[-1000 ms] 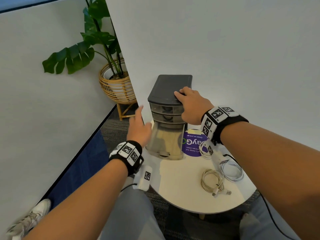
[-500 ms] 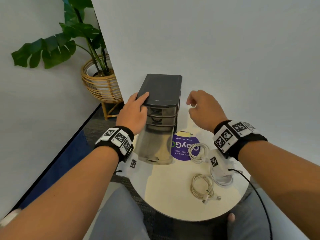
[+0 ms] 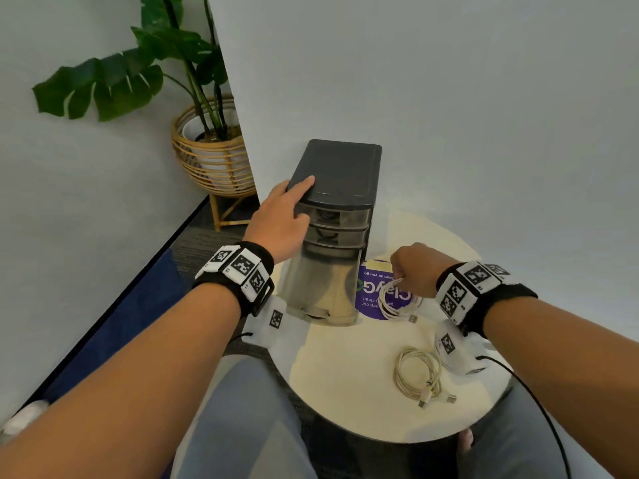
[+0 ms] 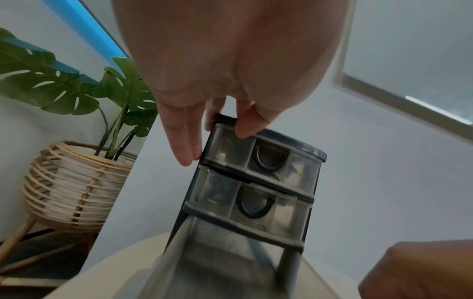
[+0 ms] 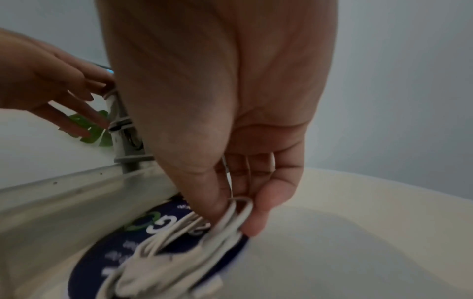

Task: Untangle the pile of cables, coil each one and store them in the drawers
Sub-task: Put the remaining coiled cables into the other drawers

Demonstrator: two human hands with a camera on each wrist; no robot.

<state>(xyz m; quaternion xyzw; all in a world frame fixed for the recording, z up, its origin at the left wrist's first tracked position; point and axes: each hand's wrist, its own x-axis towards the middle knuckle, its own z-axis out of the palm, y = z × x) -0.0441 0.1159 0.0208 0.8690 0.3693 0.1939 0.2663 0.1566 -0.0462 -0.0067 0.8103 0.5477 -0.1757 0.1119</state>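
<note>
The drawer unit (image 3: 333,233) was steadied at its top corner by the flat-fingered left hand (image 3: 280,219), while a coiled white cable (image 3: 397,300) just beside it was pinched by the right hand (image 3: 416,267), probably for storing in its pulled-out bottom drawer (image 3: 320,292).

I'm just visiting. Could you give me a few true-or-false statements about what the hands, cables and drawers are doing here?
1. The right hand pinches a coiled white cable. True.
2. The left hand holds a cable. False: it rests on the drawer unit.
3. The bottom drawer is pulled out. True.
4. A beige cable lies inside that drawer. False: it lies on the table.
</note>
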